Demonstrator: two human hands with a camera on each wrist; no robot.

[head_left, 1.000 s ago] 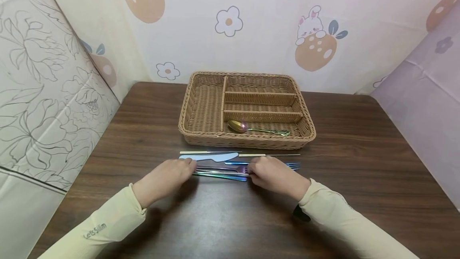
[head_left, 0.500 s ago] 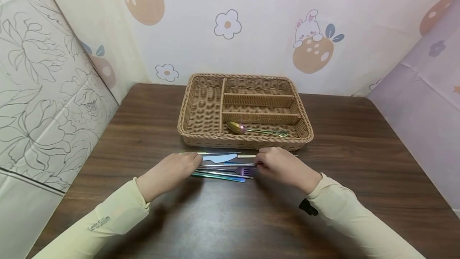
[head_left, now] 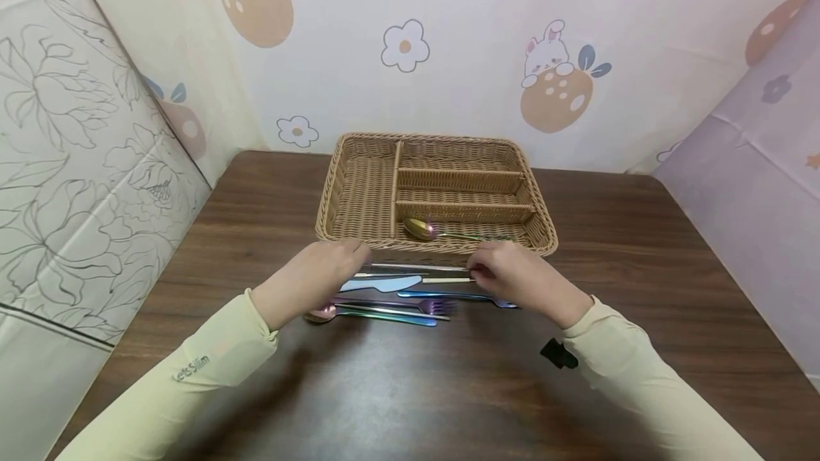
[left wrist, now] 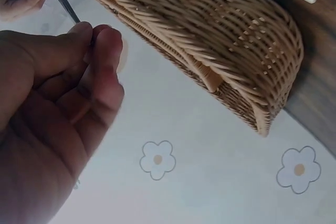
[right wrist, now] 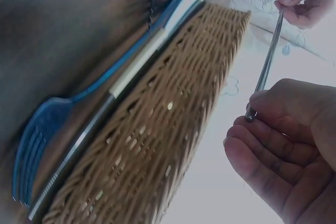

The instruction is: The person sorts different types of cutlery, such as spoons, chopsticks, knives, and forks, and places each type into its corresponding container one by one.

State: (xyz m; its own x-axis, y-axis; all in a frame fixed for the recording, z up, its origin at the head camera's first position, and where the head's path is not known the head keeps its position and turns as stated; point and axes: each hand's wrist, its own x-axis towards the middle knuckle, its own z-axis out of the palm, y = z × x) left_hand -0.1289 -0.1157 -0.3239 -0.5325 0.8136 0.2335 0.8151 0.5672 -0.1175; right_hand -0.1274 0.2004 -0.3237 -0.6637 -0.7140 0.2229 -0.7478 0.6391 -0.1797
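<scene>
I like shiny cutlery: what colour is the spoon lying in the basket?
The spoon has a gold bowl with a pinkish glint; its handle looks greenish. The head view shows it best.

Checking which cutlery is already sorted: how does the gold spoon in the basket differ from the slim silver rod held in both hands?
The gold spoon lies in the wicker basket's nearest long compartment; the silver rod is held just in front of the basket, the left hand pinching one end and the right hand the other. The gold spoon has a broad oval bowl; the silver rod is thin and straight throughout. Both lie roughly parallel to the basket's front wall.
</scene>
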